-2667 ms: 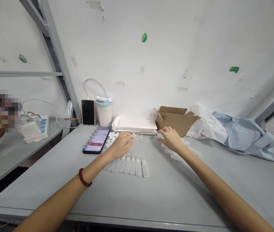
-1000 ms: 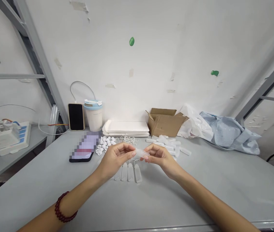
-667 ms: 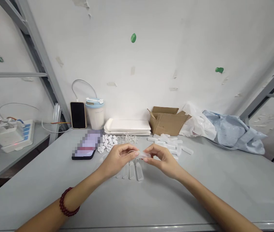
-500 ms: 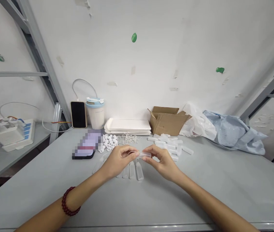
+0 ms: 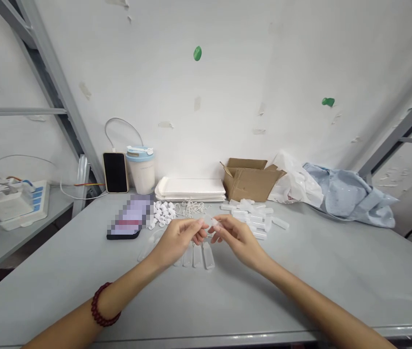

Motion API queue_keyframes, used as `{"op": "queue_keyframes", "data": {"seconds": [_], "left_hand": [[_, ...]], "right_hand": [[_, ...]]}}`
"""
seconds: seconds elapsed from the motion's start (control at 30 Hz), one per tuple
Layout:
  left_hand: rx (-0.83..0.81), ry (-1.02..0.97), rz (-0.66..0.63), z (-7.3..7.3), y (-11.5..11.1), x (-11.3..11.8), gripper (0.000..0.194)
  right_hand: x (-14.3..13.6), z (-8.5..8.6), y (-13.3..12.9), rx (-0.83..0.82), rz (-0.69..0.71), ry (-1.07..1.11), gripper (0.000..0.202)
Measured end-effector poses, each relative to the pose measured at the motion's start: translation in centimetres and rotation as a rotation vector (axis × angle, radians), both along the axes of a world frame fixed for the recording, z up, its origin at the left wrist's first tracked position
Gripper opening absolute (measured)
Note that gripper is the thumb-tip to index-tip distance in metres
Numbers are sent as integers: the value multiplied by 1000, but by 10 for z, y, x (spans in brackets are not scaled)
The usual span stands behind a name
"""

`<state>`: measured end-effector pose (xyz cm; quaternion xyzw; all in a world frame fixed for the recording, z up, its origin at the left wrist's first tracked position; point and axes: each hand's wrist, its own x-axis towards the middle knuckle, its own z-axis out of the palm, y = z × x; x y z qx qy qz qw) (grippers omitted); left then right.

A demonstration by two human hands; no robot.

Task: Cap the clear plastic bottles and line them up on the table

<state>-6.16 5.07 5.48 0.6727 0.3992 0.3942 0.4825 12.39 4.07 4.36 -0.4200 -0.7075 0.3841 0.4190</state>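
Note:
Over the middle of the table, my left hand (image 5: 184, 236) pinches a small clear plastic tube (image 5: 208, 220) between thumb and fingers. My right hand (image 5: 238, 236) closes on the tube's right end, where a small white bit shows at the fingertips; whether it is cap or string I cannot tell. Below the hands lies a row of clear tubes with string loops (image 5: 208, 256), partly hidden by my left hand. White caps (image 5: 162, 213) are heaped behind my left hand, beside a tangle of white strings (image 5: 193, 207). Behind my right hand is a pile of loose clear tubes (image 5: 253, 215).
Along the wall stand an upright phone (image 5: 116, 172), a blue-lidded cup (image 5: 141, 172), stacked white envelopes (image 5: 191, 188), an open cardboard box (image 5: 251, 184), a white plastic bag (image 5: 295, 182) and blue cloth (image 5: 351, 196). Another phone (image 5: 131, 218) lies at left. A power strip (image 5: 27, 206) sits on the neighbouring table.
The tube has turned from lying crosswise in my right fingers to a more end-on pose between both hands. My fingers have curled in closer around it. The view has shifted slightly.

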Motion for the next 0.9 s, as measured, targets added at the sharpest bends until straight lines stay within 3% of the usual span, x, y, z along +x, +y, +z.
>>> {"op": "queue_keyframes", "data": {"seconds": [0.1, 0.2, 0.37, 0.5, 0.6, 0.77, 0.9], "left_hand": [[424, 141, 125, -5, -3, 2, 24], [758, 229, 118, -9, -5, 4, 21], [846, 367, 39, -16, -3, 6, 48], [857, 402, 36, -21, -1, 8, 45], [857, 413, 22, -22, -3, 11, 40], [811, 514, -57, -22, -8, 15, 36], [697, 616, -141, -23, -11, 17, 32]], "right_hand": [[1, 3, 3, -287, 83, 311, 28], [0, 0, 5, -507, 157, 536, 26], [-6, -7, 4, -648, 246, 685, 23], [-10, -8, 3, -630, 292, 690, 24], [-5, -4, 4, -566, 238, 498, 27], [15, 12, 3, -167, 65, -354, 25], [18, 15, 3, -126, 81, -578, 26]]}}
